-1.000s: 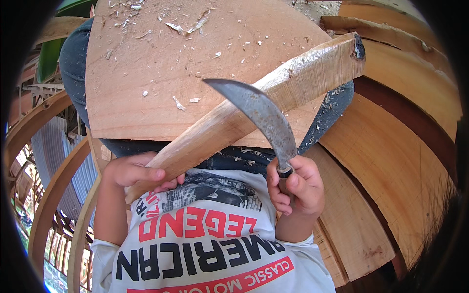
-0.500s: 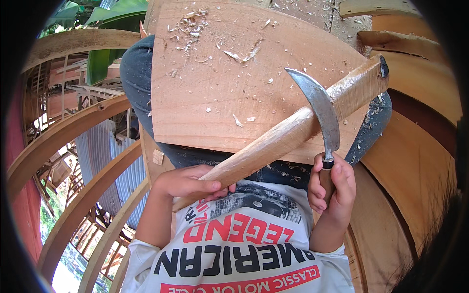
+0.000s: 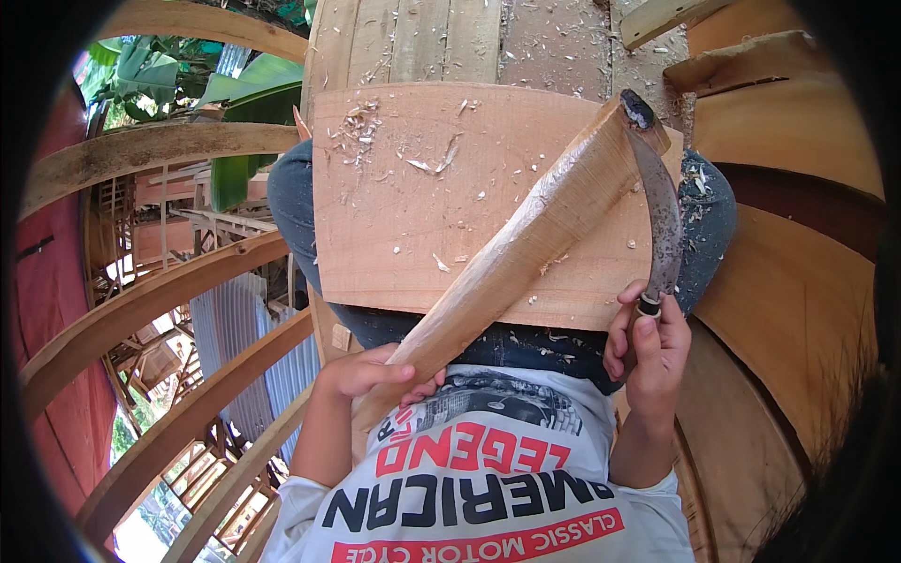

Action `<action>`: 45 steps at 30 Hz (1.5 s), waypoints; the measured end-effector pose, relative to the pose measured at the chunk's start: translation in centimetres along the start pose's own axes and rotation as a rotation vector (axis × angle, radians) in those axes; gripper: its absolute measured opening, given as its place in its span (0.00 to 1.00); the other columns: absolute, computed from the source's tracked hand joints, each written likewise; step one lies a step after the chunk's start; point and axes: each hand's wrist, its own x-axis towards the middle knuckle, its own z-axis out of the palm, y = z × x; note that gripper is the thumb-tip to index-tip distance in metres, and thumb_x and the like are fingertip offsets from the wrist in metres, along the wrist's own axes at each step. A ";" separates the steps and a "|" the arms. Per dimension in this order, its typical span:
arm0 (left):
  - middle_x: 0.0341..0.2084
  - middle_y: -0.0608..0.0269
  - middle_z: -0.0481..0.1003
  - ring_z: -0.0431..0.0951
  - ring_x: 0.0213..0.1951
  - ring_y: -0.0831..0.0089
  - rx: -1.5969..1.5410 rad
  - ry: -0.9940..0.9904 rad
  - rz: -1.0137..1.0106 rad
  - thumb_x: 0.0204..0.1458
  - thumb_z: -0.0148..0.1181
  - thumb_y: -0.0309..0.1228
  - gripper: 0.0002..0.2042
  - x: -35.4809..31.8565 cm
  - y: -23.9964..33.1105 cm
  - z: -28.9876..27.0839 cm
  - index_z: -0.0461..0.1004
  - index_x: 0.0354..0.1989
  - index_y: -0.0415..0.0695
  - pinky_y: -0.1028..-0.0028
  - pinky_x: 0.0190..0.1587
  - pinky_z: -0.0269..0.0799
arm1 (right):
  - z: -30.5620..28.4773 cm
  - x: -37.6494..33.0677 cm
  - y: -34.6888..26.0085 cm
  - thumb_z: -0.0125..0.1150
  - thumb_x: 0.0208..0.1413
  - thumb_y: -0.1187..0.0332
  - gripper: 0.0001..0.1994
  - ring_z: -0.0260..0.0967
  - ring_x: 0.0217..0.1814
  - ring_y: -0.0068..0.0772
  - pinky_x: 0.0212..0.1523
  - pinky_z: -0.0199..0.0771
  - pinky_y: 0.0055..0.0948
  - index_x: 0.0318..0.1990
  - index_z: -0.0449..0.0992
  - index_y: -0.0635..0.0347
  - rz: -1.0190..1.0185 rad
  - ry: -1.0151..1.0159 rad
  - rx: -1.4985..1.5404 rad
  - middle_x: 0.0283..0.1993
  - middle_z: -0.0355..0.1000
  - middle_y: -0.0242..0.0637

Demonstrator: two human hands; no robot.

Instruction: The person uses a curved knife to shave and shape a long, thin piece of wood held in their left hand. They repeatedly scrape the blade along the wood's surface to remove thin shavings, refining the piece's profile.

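Observation:
My left hand (image 3: 375, 375) is wrapped round the near end of a long, pale piece of wood (image 3: 511, 249), close to my shirt. The piece slants away to the upper right across a board on my lap, and its far end has a dark patch. In my right hand (image 3: 649, 349) is a curved knife (image 3: 664, 218), gripped by its short handle. The blade points away from me, and its tip appears beside the far end of the wood; whether it touches cannot be made out. The fingers hide most of the handle.
The flat wooden board (image 3: 394, 239) rests across my legs, scattered with wood shavings (image 3: 361, 127). Beyond it lies a plank surface (image 3: 422, 42) with more shavings. Curved wooden slats (image 3: 169, 305) rise on the left, and broad wooden panels (image 3: 779, 328) stand on the right.
The knife has moved outward along the wood, from across its middle to beside the far end. The wood has swung to a steeper slant. The view has shifted, showing more planks beyond the board.

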 end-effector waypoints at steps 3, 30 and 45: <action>0.30 0.65 0.65 0.65 0.31 0.78 0.049 0.040 -0.002 0.50 0.58 0.51 0.30 -0.4 0.3 0.7 0.64 0.46 0.33 0.80 0.31 0.62 | 0.8 -0.3 1.1 0.47 0.60 0.67 0.14 0.53 0.17 0.13 0.18 0.53 0.14 0.48 0.67 0.67 -0.040 -0.025 0.103 0.21 0.61 0.28; 0.33 0.38 0.72 0.75 0.38 0.44 0.889 0.727 0.150 0.49 0.63 0.40 0.26 -2.7 3.2 6.2 0.59 0.48 0.37 0.60 0.39 0.69 | 4.3 1.4 -0.9 0.66 0.47 0.59 0.17 0.63 0.20 0.35 0.21 0.59 0.28 0.26 0.70 0.65 -0.320 -0.053 -1.001 0.18 0.63 0.39; 0.32 0.45 0.70 0.75 0.34 0.50 1.063 0.847 0.204 0.42 0.68 0.39 0.29 -2.7 4.1 5.3 0.62 0.46 0.34 0.62 0.35 0.71 | 4.8 3.6 -3.8 0.68 0.44 0.51 0.24 0.55 0.12 0.35 0.15 0.56 0.28 0.18 0.66 0.63 -0.224 0.005 -1.366 0.12 0.57 0.40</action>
